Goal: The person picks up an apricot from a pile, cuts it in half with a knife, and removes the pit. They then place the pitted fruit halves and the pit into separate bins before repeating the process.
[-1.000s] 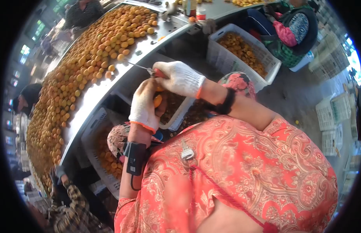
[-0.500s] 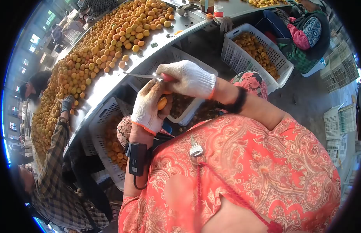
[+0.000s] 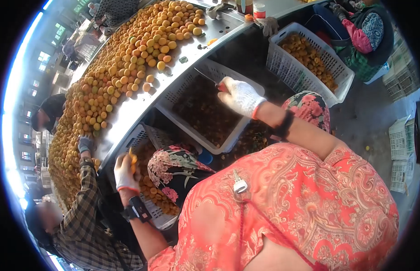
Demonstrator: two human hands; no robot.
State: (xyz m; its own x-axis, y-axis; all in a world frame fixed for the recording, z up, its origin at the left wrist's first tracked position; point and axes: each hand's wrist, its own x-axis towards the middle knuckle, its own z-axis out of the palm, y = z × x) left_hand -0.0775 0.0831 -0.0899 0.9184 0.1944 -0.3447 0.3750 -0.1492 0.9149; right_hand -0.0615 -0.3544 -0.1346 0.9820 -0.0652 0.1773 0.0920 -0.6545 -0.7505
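Note:
My left hand [image 3: 125, 172], in a white glove with soiled fingers, is closed on an opened orange apricot [image 3: 132, 161] over the left crate [image 3: 159, 221], which holds apricot halves. Gripped in my right hand [image 3: 244, 97], also gloved, is a small knife [image 3: 206, 76] with a red handle. Its thin blade points up and left above the middle crate [image 3: 230, 141], whose contents look dark brown and are hard to make out. Whole apricots [image 3: 142, 49] lie heaped along the metal table [image 3: 121, 113] in front.
Another white crate [image 3: 343, 94] of apricot halves stands at right, near a person in patterned sleeves [image 3: 372, 31]. A co-worker's gloved hand [image 3: 85, 144] reaches to the pile at left. A red-and-white jar [image 3: 259, 11] and gloves [image 3: 268, 26] lie at the table's far end.
My hands were together at the apricot and have come apart. The left went down and left over the crate with the fruit; the right moved rightward, still holding the knife.

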